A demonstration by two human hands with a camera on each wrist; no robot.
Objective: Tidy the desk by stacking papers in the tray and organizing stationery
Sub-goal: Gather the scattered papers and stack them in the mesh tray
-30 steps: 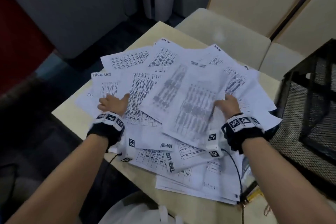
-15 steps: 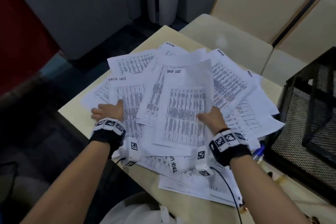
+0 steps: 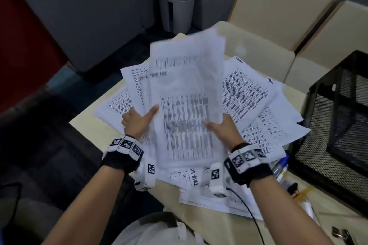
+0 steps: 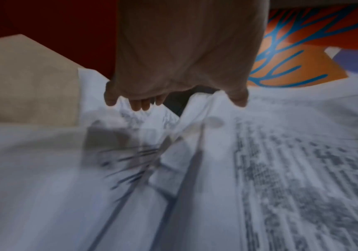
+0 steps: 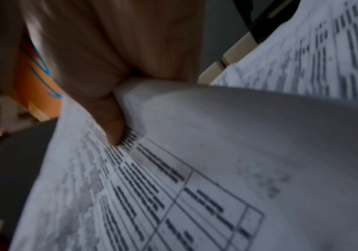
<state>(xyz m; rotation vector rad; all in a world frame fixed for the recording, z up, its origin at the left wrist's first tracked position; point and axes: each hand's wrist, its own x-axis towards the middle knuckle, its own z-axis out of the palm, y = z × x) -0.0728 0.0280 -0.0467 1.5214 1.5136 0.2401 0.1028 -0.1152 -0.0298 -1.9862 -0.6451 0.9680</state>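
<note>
Gathering printed sheets off the bench (image 3: pixel 229 225), the person lifts a sheaf of papers (image 3: pixel 189 95) above the loose sheets (image 3: pixel 258 109) spread beneath it. The right hand (image 3: pixel 223 131) pinches the sheaf's right edge, thumb on the printed face and fingers behind, as the right wrist view shows. The left hand (image 3: pixel 137 123) clasps the left edge, thumb lying across the front sheet; a few pages fan out behind it, so the bundle is not squared. Held at both edges, the limp paper stays flat enough to tap level, I would guess. The black mesh tray (image 3: pixel 338 125) stands just right of the spread, likely the sheaf's destination. Pens (image 3: pixel 280 167) lie between the spread and the tray, partly under the sheets, untouched. Most of the paper is not yet stacked.
</note>
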